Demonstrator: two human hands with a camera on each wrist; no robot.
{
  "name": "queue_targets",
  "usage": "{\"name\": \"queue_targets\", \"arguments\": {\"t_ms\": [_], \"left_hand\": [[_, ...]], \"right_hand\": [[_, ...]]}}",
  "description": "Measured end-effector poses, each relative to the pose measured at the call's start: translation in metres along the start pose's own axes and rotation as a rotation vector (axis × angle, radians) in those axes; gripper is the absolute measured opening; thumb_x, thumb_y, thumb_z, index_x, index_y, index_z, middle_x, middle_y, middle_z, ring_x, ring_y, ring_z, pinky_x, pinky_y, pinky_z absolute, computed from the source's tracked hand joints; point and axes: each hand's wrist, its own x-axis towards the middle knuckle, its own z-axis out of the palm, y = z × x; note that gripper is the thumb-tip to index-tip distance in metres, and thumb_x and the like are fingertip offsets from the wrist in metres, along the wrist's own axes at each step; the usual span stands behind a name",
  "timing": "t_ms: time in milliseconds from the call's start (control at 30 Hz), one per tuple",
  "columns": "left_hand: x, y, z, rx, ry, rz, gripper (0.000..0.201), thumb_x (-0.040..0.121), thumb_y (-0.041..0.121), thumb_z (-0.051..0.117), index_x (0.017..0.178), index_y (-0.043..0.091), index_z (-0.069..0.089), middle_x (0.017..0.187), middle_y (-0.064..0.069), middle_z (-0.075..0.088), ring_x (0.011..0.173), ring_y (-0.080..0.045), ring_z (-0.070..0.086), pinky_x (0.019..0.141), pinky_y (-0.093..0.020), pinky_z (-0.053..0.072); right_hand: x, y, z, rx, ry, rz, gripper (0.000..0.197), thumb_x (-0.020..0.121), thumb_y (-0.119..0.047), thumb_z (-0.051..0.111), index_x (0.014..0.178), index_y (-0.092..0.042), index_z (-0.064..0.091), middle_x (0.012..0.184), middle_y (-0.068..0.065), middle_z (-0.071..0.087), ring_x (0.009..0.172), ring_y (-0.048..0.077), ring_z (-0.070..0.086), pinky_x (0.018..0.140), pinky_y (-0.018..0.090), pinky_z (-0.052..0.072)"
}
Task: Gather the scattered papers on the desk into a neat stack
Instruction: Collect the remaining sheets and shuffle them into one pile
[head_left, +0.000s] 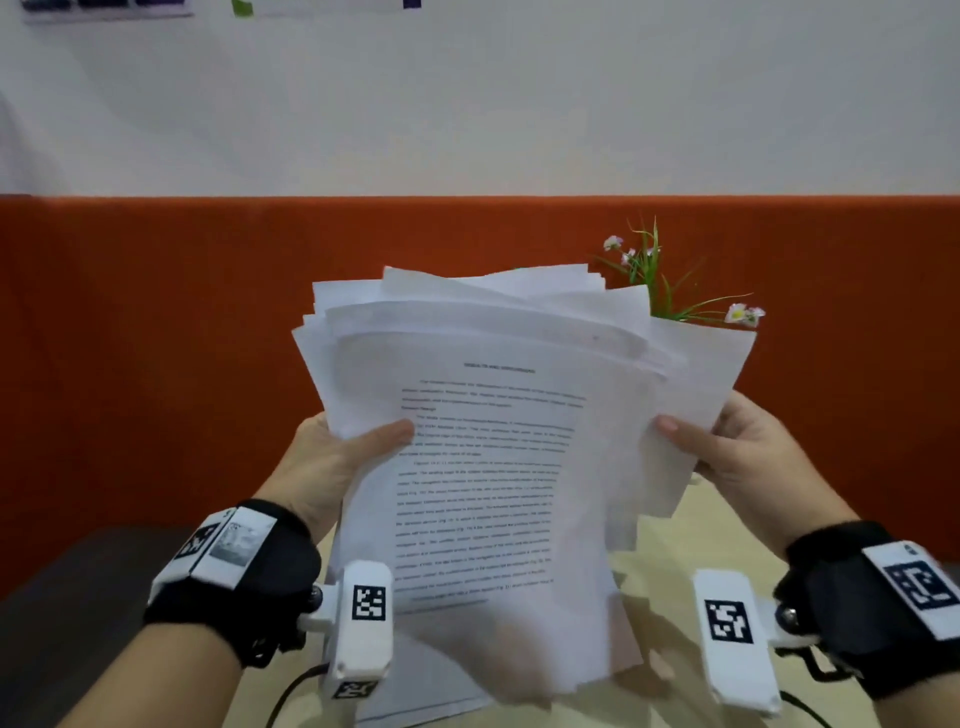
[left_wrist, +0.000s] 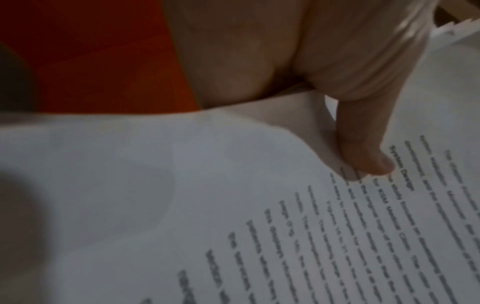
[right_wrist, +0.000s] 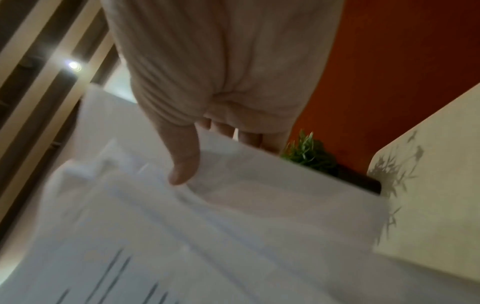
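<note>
A loose sheaf of papers (head_left: 483, 447) is held upright in the air at the centre of the head view, above the pale desk (head_left: 670, 670). Its front sheet carries printed text, and the sheets behind fan out unevenly toward 12 and 1 o'clock; the lower edge is blurred.

The left hand (head_left: 332, 462) grasps the sheaf's edge at 9 o'clock, thumb lying across the printed page and fingers hidden behind. The left wrist view shows that thumb (left_wrist: 363, 144) pressing down on the text.

The right hand (head_left: 737, 447) grasps the opposite edge at 3 o'clock, thumb on the front and fingers behind the sheets.

Beyond the papers, at 1 o'clock, a small plant (head_left: 660, 275) with pale flowers pokes above the top edge. An orange partition (head_left: 156, 338) runs behind, below a white wall (head_left: 467, 104).
</note>
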Motion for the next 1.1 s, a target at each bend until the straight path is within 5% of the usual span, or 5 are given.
{"name": "queue_targets", "arguments": {"t_ms": [333,600,900,1000,1100], "left_hand": [[-0.004,-0.001,0.012,0.051,-0.058,-0.006,0.047,0.076,0.003,0.075,0.121,0.009,0.064,0.114,-0.013,0.074,0.107,-0.030,0.070,0.096,-0.050,0.049],[-0.006,-0.001,0.017,0.038,0.044,-0.021,0.043,0.074,0.001,0.075,0.116,0.002,0.065,0.107,-0.014,0.076,0.101,-0.030,0.072,0.097,-0.049,0.050],[-0.005,-0.003,0.024,0.014,0.024,-0.014,0.033,0.071,0.001,0.078,0.097,0.011,0.062,0.080,0.007,0.080,0.079,-0.005,0.076,0.089,-0.035,0.051],[-0.004,-0.007,0.025,0.028,0.070,-0.006,0.049,0.064,0.015,0.085,0.106,0.010,0.061,0.098,-0.003,0.079,0.096,-0.017,0.073,0.095,-0.041,0.050],[-0.002,-0.015,0.017,-0.009,0.164,-0.016,0.034,0.072,0.008,0.079,0.097,0.010,0.057,0.103,-0.012,0.073,0.097,-0.025,0.069,0.084,-0.035,0.053]], "right_hand": [[0.046,-0.094,0.007,-0.523,0.230,-0.326,0.017,0.087,-0.028,0.062,0.073,-0.034,0.068,0.080,-0.008,0.069,0.073,0.010,0.061,0.069,0.036,0.050],[0.068,-0.165,0.039,-0.964,0.196,-0.504,0.025,0.096,-0.021,0.050,0.112,-0.021,0.071,0.098,0.004,0.064,0.083,0.002,0.051,0.065,0.015,0.032],[0.071,-0.179,0.047,-1.206,0.103,-0.496,0.022,0.093,-0.009,0.047,0.092,-0.022,0.065,0.091,0.007,0.062,0.085,0.023,0.055,0.070,0.028,0.038],[0.067,-0.174,0.045,-1.175,0.116,-0.419,0.018,0.096,-0.024,0.051,0.111,-0.020,0.061,0.100,0.000,0.055,0.086,0.019,0.049,0.069,0.022,0.030],[0.061,-0.139,0.026,-0.748,0.274,-0.221,0.070,0.081,-0.057,0.062,0.141,-0.026,0.040,0.119,0.000,0.057,0.091,0.014,0.057,0.073,0.025,0.042]]}}
